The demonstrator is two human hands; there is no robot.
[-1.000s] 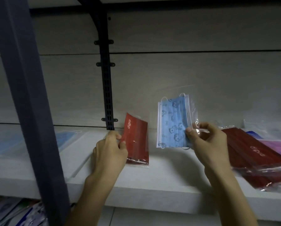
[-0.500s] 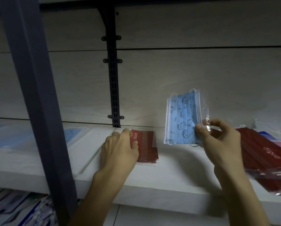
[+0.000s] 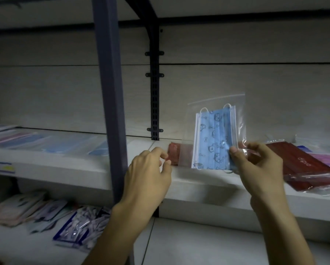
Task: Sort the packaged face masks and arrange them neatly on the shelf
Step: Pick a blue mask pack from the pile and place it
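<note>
My right hand (image 3: 256, 161) pinches the lower right corner of a clear bag holding blue printed face masks (image 3: 214, 138), upright above the white shelf (image 3: 208, 180). A red mask pack (image 3: 176, 153) lies flat on the shelf behind it, partly hidden by the bag. My left hand (image 3: 150, 173) hovers just left of the red pack, fingers curled and apart, holding nothing. A pile of larger red mask packs (image 3: 305, 165) lies to the right, with purple packs (image 3: 326, 157) beyond.
A dark blue post (image 3: 112, 104) stands close in front, left of my hands. A black slotted upright (image 3: 154, 96) runs up the back wall. Blue and pink mask packs (image 3: 51, 143) line the shelf to the left. More packaged goods (image 3: 76, 226) lie on the lower shelf.
My left hand has laid the red pack flat on the shelf and let go, pulling back slightly. The right hand still holds the blue mask bag upright. The view has shifted left.
</note>
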